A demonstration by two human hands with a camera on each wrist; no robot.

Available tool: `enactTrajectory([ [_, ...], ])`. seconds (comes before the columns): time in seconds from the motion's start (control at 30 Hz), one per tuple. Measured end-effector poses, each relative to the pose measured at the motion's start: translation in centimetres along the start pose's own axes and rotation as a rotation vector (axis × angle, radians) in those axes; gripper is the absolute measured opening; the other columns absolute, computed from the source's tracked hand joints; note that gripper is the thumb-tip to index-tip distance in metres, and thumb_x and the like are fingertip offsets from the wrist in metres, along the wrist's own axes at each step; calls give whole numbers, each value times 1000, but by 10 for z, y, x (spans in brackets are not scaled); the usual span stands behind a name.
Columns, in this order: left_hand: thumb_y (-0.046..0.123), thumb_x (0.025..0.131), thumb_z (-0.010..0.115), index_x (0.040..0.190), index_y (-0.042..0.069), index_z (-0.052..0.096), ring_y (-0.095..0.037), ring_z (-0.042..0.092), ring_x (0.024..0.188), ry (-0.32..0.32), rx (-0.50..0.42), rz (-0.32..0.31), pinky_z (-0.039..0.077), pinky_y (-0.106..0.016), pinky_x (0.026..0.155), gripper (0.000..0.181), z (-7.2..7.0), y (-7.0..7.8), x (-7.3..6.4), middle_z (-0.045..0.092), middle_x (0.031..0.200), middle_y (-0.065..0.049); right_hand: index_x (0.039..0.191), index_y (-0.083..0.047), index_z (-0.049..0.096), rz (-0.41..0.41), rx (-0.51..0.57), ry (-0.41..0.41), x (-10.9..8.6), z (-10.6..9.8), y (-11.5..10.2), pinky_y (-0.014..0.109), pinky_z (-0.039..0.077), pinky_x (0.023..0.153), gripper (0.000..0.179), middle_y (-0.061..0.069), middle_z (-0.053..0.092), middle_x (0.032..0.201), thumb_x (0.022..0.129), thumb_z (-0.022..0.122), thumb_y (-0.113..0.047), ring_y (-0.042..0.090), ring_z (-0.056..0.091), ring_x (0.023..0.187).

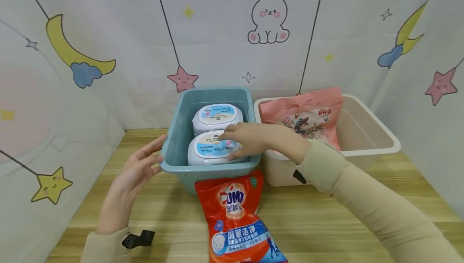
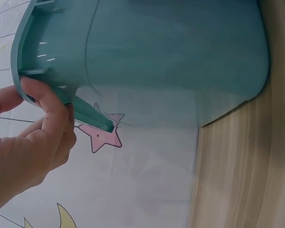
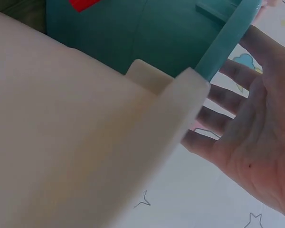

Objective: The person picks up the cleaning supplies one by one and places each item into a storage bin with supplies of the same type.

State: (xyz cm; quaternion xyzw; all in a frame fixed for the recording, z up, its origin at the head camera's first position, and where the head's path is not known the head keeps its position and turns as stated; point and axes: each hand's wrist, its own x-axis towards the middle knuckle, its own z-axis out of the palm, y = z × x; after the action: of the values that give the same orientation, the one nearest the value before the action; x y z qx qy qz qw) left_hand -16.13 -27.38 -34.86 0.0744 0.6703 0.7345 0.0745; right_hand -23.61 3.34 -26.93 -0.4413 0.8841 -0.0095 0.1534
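Note:
A blue-green plastic bin (image 1: 169,150) stands on the table with two white wipes packs in it, a front pack (image 1: 214,161) and a back pack (image 1: 203,125). At the bin's left side my left hand (image 1: 139,166) pinches the rim, the thumb on one side and fingers on the other, as the left wrist view shows. My right hand (image 1: 250,138) reaches over the bin's right rim, its fingers loosely extended above the front pack. Whether they touch the pack is unclear. In the right wrist view the fingers (image 3: 228,97) are spread and hold nothing.
In front of the bin lies a red bag of laundry detergent (image 1: 232,214). A beige bin (image 1: 384,142) stands close on the right, a pink printed bag (image 1: 308,114) leaning inside it. Behind hangs a patterned white curtain (image 1: 137,53). The tabletop (image 1: 174,230) is wood-grained.

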Motion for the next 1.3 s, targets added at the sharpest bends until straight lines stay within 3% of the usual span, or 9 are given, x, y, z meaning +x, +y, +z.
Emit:
enactTrajectory([
  [0.37, 11, 97, 53, 153, 8, 23, -7, 57, 108, 15, 185, -51, 53, -24, 83, 63, 0, 8, -4, 37, 133, -3, 146, -25, 41, -1, 98, 135, -23, 8, -3, 51, 38, 110, 61, 7, 29, 158, 92, 60, -45, 30, 29, 145],
  [0.6, 21, 98, 54, 153, 12, 25, -4, 53, 110, 33, 308, -80, 52, -23, 85, 62, 3, 15, -5, 30, 144, -14, 144, -23, 45, -35, 32, 254, -37, 17, -3, 48, 42, 107, 57, 7, 37, 154, 93, 58, -44, 29, 38, 140],
  [0.83, 27, 99, 52, 153, 11, 25, 1, 52, 111, 29, 378, -73, 52, -23, 87, 62, 3, 21, -7, 33, 145, -14, 140, -21, 50, -48, 17, 371, -46, 27, 1, 44, 46, 104, 54, 6, 44, 149, 92, 59, -45, 27, 45, 134],
  [1.3, 31, 100, 50, 152, 10, 28, 7, 53, 105, 33, 508, -66, 52, -24, 85, 60, 5, 38, -15, 36, 147, -18, 136, -19, 55, -20, 26, 555, -70, 40, 6, 50, 38, 109, 52, 4, 52, 142, 90, 64, -42, 24, 47, 131],
])
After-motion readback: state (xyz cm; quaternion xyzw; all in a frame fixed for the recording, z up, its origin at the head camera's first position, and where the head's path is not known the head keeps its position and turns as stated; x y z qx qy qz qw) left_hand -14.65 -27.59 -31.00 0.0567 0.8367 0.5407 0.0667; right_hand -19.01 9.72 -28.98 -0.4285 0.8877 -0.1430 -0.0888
